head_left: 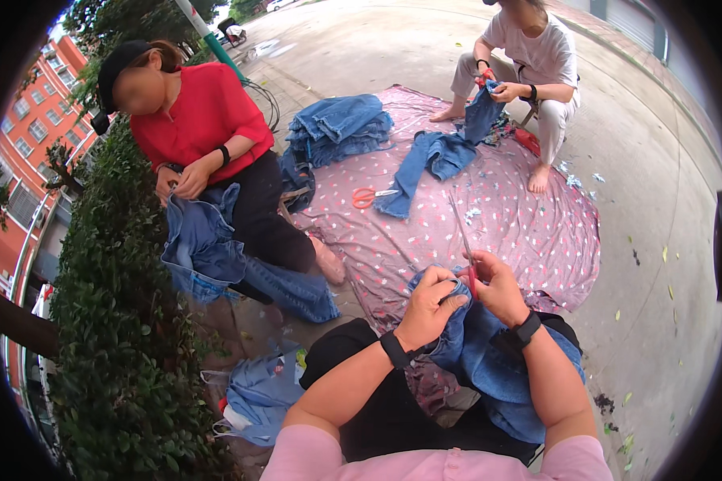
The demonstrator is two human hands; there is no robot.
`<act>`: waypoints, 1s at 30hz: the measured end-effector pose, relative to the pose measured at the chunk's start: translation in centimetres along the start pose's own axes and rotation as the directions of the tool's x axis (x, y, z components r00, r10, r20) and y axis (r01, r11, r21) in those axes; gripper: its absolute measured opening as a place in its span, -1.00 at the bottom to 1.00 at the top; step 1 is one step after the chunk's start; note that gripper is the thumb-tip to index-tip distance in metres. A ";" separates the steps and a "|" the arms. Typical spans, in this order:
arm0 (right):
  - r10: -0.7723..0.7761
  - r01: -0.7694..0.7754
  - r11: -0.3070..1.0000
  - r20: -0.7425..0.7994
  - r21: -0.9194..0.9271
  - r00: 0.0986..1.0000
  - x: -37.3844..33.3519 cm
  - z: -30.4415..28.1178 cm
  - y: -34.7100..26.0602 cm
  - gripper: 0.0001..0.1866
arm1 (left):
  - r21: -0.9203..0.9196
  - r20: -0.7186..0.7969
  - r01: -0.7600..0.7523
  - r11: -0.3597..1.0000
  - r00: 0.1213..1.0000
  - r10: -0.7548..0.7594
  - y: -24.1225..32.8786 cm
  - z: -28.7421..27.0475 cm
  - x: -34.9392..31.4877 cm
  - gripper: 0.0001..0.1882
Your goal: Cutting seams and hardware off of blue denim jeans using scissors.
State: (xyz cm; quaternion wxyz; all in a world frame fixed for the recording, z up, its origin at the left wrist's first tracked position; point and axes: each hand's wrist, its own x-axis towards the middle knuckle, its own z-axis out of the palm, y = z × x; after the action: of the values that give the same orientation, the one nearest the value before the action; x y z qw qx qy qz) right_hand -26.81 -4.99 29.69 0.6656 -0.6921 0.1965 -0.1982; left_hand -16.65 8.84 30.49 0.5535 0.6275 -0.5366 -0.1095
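A pair of blue jeans (497,373) lies bunched across my lap, its upper part raised in front of me. My left hand (430,311) is closed on a gathered edge of the denim. Close beside it, my right hand (499,290) grips red-handled scissors (472,280), whose long blades point up and away from me. The fingers of both hands nearly meet at the fabric. What lies right between them is too small to make out.
A pink patterned cloth (489,232) covers the ground ahead, bearing stacked jeans (341,120) and orange-handled scissors (364,197). At left, a person in red handles jeans (204,240); at far right, another works on jeans (481,112). A light-blue bag (269,397) and hedge (120,321) lie left.
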 end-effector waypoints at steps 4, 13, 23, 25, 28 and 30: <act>-0.071 0.052 0.992 -0.170 -0.111 0.983 -0.6 -0.2 -1.4 -0.65 | -0.024 -0.138 0.114 0.993 0.984 -0.117 -1.7 0.1 -0.2 -0.86; -0.186 0.187 0.982 -0.164 -0.009 0.969 -2.3 -0.3 0.6 -0.52 | -0.024 -0.026 0.111 0.994 0.993 -0.111 -1.8 2.0 -0.7 -0.85; -0.104 0.097 0.994 -0.153 -0.054 0.983 -1.0 0.5 -0.1 -0.54 | 0.008 -0.026 0.068 0.998 0.997 -0.068 -1.7 0.3 0.1 -0.85; -0.083 0.057 0.987 -0.171 -0.151 0.982 -1.1 -0.2 -0.3 -0.56 | -0.023 0.023 0.100 0.995 0.995 -0.100 -1.2 -0.2 0.3 -0.87; -0.085 0.067 0.992 -0.160 -0.110 0.984 -1.6 -0.6 -0.4 -0.57 | -0.056 0.065 0.146 0.988 0.988 -0.143 -1.4 0.3 0.1 -0.85; -0.102 0.084 0.988 -0.142 -0.129 0.985 -1.8 -0.7 -0.3 -0.58 | -0.042 0.087 0.135 0.990 0.988 -0.131 -1.4 0.4 0.1 -0.84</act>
State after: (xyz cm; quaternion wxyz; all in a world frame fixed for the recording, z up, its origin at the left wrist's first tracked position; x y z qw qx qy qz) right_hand -28.68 -4.60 30.03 0.5956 -0.7234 0.2245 -0.2676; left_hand -16.12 8.33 29.26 0.5367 0.6435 -0.5134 -0.1851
